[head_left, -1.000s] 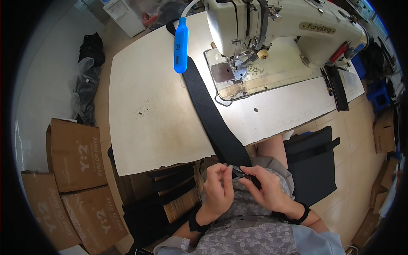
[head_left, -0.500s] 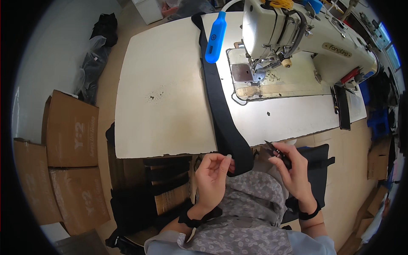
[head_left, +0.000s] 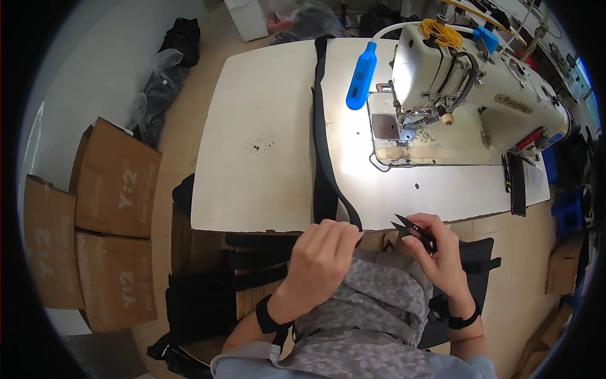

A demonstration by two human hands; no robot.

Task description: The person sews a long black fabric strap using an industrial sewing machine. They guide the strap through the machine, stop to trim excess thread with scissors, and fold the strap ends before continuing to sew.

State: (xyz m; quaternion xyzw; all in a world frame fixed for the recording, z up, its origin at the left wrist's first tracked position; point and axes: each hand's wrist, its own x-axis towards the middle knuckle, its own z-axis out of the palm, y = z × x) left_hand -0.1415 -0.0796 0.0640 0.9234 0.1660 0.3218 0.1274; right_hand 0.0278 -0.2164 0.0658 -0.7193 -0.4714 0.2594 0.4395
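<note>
A long black fabric strap (head_left: 323, 158) runs from the far edge of the white sewing table (head_left: 246, 183) to its near edge. My left hand (head_left: 320, 262) is closed on the strap's near end, back of the hand upward, so the gripped part is hidden. In my right hand (head_left: 440, 249), beyond the table's near edge, is a pair of black thread snips (head_left: 413, 230). Their pointed blades stand apart and aim left, toward the strap but not touching it. The sewing machine (head_left: 442, 82) stands beyond my right hand, its needle area lit.
A blue lamp (head_left: 362, 76) on a white bendable neck hangs left of the machine head. Black tweezers (head_left: 506, 174) lie at the table's right side beside a dark flat strip (head_left: 517, 184). Cardboard boxes (head_left: 120, 183) are stacked on the floor at left. More black straps (head_left: 259, 258) hang below the table edge.
My left hand has turned over from palm up to back up, twisting the strap's near end edge-on. The snips' blades now show spread apart. The whole view has shifted slightly.
</note>
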